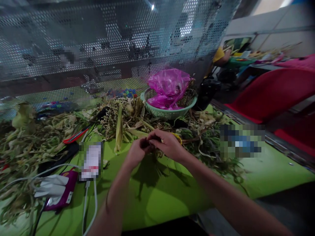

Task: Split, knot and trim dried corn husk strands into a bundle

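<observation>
Both my hands meet over the green table [157, 200], just in front of a heap of dried leaves and husks [128, 121]. My left hand [136, 152] is curled shut around a small dark bundle of plant stems. My right hand [167, 142] pinches the same bundle from the right, fingers closed. A yellow band or ring shape [177, 137] shows just behind my right hand. What exactly lies between the fingers is too dark to name beyond plant material.
A teal basket [169, 113] with a pink plastic bag [169, 86] stands behind the heap. To the left lie a phone [91, 161], white cables, a purple pouch [62, 191] and a red-handled tool [75, 135]. A perforated metal screen [98, 42] closes the back. Red seats [270, 93] stand right.
</observation>
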`<state>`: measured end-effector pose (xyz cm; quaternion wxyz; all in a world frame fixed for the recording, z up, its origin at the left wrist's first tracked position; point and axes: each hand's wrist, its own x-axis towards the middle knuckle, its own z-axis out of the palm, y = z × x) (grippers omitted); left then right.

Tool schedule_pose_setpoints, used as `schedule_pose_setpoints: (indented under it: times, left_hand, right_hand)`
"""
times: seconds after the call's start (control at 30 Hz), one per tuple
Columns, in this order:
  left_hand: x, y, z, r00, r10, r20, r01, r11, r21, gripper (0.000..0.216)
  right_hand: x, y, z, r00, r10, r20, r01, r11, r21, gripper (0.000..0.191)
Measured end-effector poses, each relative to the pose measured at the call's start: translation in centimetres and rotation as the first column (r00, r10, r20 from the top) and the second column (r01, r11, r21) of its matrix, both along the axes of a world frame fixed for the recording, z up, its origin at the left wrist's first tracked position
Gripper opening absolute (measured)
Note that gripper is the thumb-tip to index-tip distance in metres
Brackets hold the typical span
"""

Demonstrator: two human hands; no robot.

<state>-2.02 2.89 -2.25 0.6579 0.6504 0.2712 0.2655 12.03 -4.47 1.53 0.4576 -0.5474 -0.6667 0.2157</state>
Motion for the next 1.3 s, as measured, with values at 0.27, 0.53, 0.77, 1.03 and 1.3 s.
schedule_pose_setpoints:
  times: [0.27,0.53,0.77,1.03,1.3]
  left_hand:
    - [-0.8,0.3,0.3,0.987,0.043,0.154,-0.002,0.966,-0.258,0.032]
    - [-0.8,0.1,0.7,0.989,0.019,0.147,0.020,0.965,-0.260,0.027]
    - [-0.6,0.1,0.8,0.989,0.006,0.145,0.030,0.969,-0.244,0.031]
    - [-0.4,0.2,0.5,0.983,0.109,0.148,-0.056,0.944,-0.326,0.032]
    - [-0.3,0.2,0.1,0.980,0.145,0.138,-0.098,0.949,-0.298,0.026]
  right_hand:
    - [1.7,-0.2,0.9,0.997,-0.049,0.057,0.045,0.996,0.074,0.004]
    - [2.0,0.1,0.5,0.976,-0.032,0.214,0.039,0.999,-0.030,0.015]
    - [1.5,0.2,0.2,0.958,-0.050,0.281,0.048,0.999,0.013,0.011]
    - [1.1,0.1,0.5,0.950,-0.074,0.304,0.081,0.997,-0.008,0.009]
    - [1.4,0.0,0.3,0.972,-0.005,0.234,0.018,0.998,-0.053,0.009]
